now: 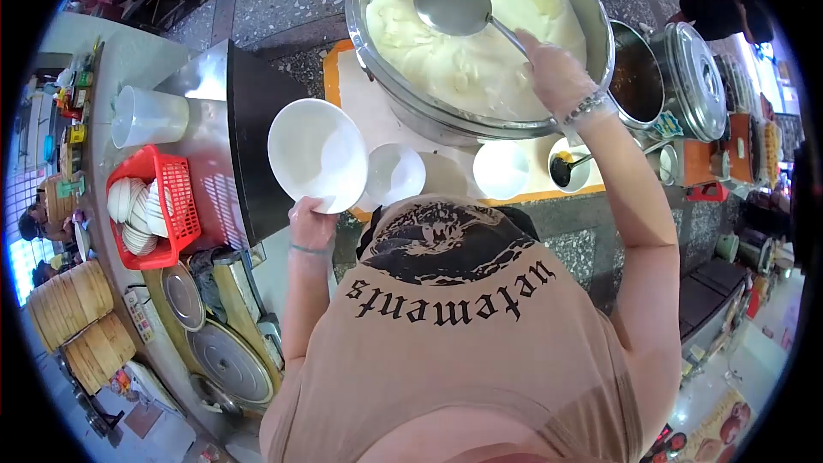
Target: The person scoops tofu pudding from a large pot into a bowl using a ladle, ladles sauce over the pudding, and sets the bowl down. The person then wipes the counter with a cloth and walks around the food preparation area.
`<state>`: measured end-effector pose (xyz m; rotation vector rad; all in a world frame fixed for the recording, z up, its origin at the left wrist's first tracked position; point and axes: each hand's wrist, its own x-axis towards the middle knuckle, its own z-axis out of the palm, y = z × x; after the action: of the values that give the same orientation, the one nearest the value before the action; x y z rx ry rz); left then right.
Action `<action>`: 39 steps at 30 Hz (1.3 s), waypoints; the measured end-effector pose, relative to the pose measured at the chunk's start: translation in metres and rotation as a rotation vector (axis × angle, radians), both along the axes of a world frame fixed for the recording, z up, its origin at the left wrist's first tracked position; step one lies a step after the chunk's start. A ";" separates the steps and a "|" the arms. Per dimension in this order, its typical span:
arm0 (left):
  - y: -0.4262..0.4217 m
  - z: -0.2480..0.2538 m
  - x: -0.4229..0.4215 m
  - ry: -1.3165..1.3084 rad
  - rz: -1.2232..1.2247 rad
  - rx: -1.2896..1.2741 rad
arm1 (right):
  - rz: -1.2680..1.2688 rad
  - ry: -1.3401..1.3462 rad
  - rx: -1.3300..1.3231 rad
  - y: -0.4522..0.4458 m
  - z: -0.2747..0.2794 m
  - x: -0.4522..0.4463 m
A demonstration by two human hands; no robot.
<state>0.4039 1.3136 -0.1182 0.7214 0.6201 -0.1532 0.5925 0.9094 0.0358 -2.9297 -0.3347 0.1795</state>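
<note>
My left hand (313, 225), in a thin clear glove, grips the rim of a large white bowl (317, 154); its inside faces up and looks bare. My right hand (561, 77), also gloved, is closed around the handle of a wide, shallow metal ladle (453, 3). The ladle's head is over a soft, pale mass like tofu pudding (467, 69), with its surface uneven. That mass fills a big metal pot (411, 107) in front of me. Whether the ladle touches the mass I cannot tell.
Along the table edge stand white bowls (504, 170) and a bowl of dark sauce (581, 175) with a spoon. To the right are a pot of brown liquid (636, 73) and a lidded pot (699, 77). A red basket of bowls (182, 206) and a plastic jug (150, 117) are left.
</note>
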 end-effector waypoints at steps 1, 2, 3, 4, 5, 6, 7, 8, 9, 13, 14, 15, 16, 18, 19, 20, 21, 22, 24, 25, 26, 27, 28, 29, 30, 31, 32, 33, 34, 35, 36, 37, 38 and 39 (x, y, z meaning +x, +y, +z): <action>-0.009 0.013 0.003 -0.041 0.021 -0.048 | -0.013 0.035 -0.053 0.004 -0.001 0.001; -0.017 0.025 0.005 -0.079 0.043 -0.096 | -0.025 0.072 -0.107 0.006 -0.003 0.001; -0.023 0.037 0.008 -0.079 0.045 -0.100 | -0.024 0.072 -0.111 0.007 -0.005 0.000; -0.029 0.048 0.011 -0.168 0.075 -0.169 | -0.002 0.110 -0.082 0.008 -0.007 -0.002; -0.034 0.056 0.013 -0.255 0.106 -0.236 | 0.021 0.150 -0.051 0.010 -0.009 -0.005; -0.038 0.062 0.015 -0.256 0.109 -0.236 | 0.024 0.149 -0.053 0.012 -0.009 -0.006; -0.041 0.067 0.018 -0.288 0.114 -0.230 | 0.057 0.204 -0.069 0.014 -0.008 -0.007; -0.044 0.071 0.019 -0.318 0.118 -0.224 | 0.089 0.261 -0.085 0.017 -0.008 -0.008; -0.046 0.076 0.022 -0.319 0.118 -0.224 | 0.089 0.260 -0.086 0.023 -0.004 -0.009; -0.057 0.088 0.032 -0.336 0.156 -0.144 | 0.182 0.445 -0.097 0.032 0.006 -0.010; -0.060 0.091 0.034 -0.366 0.152 -0.090 | 0.229 0.448 -0.072 0.032 0.006 -0.010; -0.065 0.096 0.036 -0.368 0.153 -0.089 | 0.230 0.446 -0.072 0.031 0.008 -0.009; -0.072 0.102 0.039 -0.360 0.180 -0.051 | 0.193 0.492 -0.016 0.031 0.012 -0.008; -0.078 0.110 0.041 -0.352 0.206 -0.013 | 0.153 0.537 0.040 0.026 0.014 -0.007; -0.079 0.112 0.042 -0.318 0.239 0.007 | 0.141 0.545 0.117 0.020 0.016 -0.008; -0.080 0.114 0.042 -0.284 0.273 0.026 | 0.130 0.552 0.194 0.018 0.018 -0.009; -0.080 0.116 0.043 -0.287 0.274 0.024 | 0.130 0.549 0.191 0.018 0.024 -0.009; -0.077 0.117 0.044 -0.323 0.254 0.025 | -0.002 0.665 0.223 0.023 0.040 -0.011; -0.072 0.121 0.047 -0.363 0.234 0.026 | -0.135 0.775 0.254 0.025 0.050 -0.010; -0.071 0.125 0.050 -0.351 0.243 0.050 | -0.143 0.827 0.285 0.021 0.050 -0.006; -0.070 0.129 0.053 -0.338 0.252 0.074 | -0.150 0.879 0.316 0.019 0.051 -0.004; -0.068 0.131 0.055 -0.343 0.251 0.072 | -0.152 0.874 0.316 0.017 0.054 -0.002; -0.066 0.134 0.056 -0.331 0.251 0.094 | -0.168 0.890 0.327 0.016 0.058 0.000; -0.065 0.137 0.058 -0.317 0.252 0.116 | -0.184 0.907 0.337 0.015 0.060 0.001; -0.065 0.141 0.059 -0.319 0.253 0.115 | -0.183 0.904 0.336 0.011 0.060 0.005; -0.065 0.147 0.061 -0.301 0.240 0.128 | -0.145 0.898 0.335 0.004 0.060 0.010; -0.065 0.151 0.064 -0.284 0.227 0.139 | -0.107 0.889 0.333 0.001 0.062 0.013; -0.064 0.152 0.065 -0.287 0.227 0.136 | -0.108 0.886 0.330 -0.001 0.066 0.014; -0.063 0.152 0.068 -0.296 0.182 0.129 | -0.104 0.858 0.304 0.000 0.078 0.016; -0.063 0.153 0.072 -0.308 0.137 0.122 | -0.101 0.828 0.276 0.000 0.091 0.018; -0.065 0.154 0.077 -0.312 0.140 0.116 | -0.102 0.824 0.270 -0.001 0.105 0.018; -0.066 0.156 0.082 -0.293 0.088 0.104 | -0.114 0.775 0.247 0.000 0.119 0.016; -0.066 0.156 0.087 -0.275 0.041 0.096 | -0.121 0.727 0.226 0.002 0.128 0.017; -0.068 0.154 0.093 -0.301 0.034 0.055 | -0.102 0.676 0.237 -0.004 0.131 0.019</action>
<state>0.4966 1.2451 0.0356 0.7688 0.3490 0.0046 0.6117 0.9059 0.1669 -2.4555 -0.0878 0.9993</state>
